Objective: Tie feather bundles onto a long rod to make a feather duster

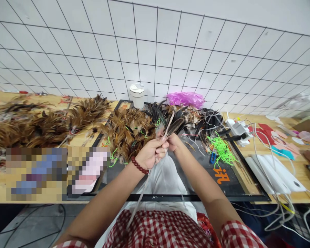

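1. The left hand (pixel 151 151), with a bead bracelet (pixel 139 166) on its wrist, is closed tight round the stems of a feather bunch (pixel 172 125). The right hand (pixel 173 142) pinches the same stems from the other side, the two hands touching.
2. The feather bunch stands up out of both hands, its dark striped tips fanning away from the person, held in the air over the black mat (pixel 222 182).
3. A pale strand (pixel 141 198) trails from the left hand down towards the lap. A white plastic bag (pixel 162 175) hangs just beneath both hands.
4. The stems look thin and slick to me. A slackened pinch could let one slip into the bag or the brown feather pile (pixel 126 132), where it would be hard to find. The strand might also snag on the bracelet.
5. Green cords (pixel 222 150) lie tangled to the right, with a blue clip (pixel 212 157) beside them. A white cup (pixel 137 94) and a pink bag (pixel 185 99) sit by the wall, and white cables (pixel 274 193) hang off the table's right edge. The pile lies just ahead of the hands and crowds any reach forward.
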A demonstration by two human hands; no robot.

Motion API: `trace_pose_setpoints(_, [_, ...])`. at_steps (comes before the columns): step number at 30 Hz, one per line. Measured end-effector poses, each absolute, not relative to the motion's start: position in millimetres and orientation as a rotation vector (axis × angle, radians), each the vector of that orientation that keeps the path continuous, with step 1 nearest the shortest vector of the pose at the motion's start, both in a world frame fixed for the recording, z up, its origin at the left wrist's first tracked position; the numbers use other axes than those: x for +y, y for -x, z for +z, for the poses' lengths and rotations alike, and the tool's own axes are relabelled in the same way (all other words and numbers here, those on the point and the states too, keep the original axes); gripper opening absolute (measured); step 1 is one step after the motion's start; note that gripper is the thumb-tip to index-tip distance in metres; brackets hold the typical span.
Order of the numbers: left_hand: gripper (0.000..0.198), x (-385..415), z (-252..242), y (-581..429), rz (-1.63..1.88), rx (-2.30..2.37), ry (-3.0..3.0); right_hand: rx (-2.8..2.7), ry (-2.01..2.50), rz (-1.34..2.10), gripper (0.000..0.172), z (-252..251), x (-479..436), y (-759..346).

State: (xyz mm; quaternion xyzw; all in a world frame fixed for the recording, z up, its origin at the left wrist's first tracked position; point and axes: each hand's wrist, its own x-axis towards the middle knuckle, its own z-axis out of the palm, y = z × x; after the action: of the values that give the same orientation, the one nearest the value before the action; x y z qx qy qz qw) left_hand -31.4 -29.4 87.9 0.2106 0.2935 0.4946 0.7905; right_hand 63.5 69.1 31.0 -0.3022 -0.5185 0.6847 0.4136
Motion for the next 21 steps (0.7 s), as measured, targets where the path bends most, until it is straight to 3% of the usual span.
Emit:
trace_pose_setpoints(3, [0.025,-29.5,84.9,29.0,1.061,0.658,-0.484,-1.277,0.732,1.939,0.028,27.7,72.1,-56.7])
trace_pose_setpoints(6, [0.027,-29.3,80.5,29.0,1.179,0.832,-0.658,-1.202,0.921,1.929,0.032,20.4,68.3,-56.0])
trace_pose_setpoints(10, [0.027,-26.6,75.0,32.8,1.265,1.024,-0.801,-0.990,1.025,1.391,0.033,16.8,48.7,-71.2])
trace_pose_setpoints(13, [0.024,-23.5,68.2,33.0,1.293,1.103,-0.861,-1.165,0.958,0.949,0.027,33.2,28.0,-82.3])
trace_pose_setpoints(17, [0.022,-21.5,61.2,30.6,1.337,1.124,-0.880,-1.683,0.869,0.758,0.026,65.1,12.4,-82.3])
trace_pose_setpoints(19, [0.024,-21.9,62.9,31.9,1.328,1.077,-0.833,-1.765,0.836,0.720,0.012,72.7,11.0,-80.4])
trace_pose_setpoints(21, [0.027,-22.8,67.3,35.4,1.282,0.979,-0.780,-1.705,0.849,0.755,0.012,72.0,11.2,-79.6])
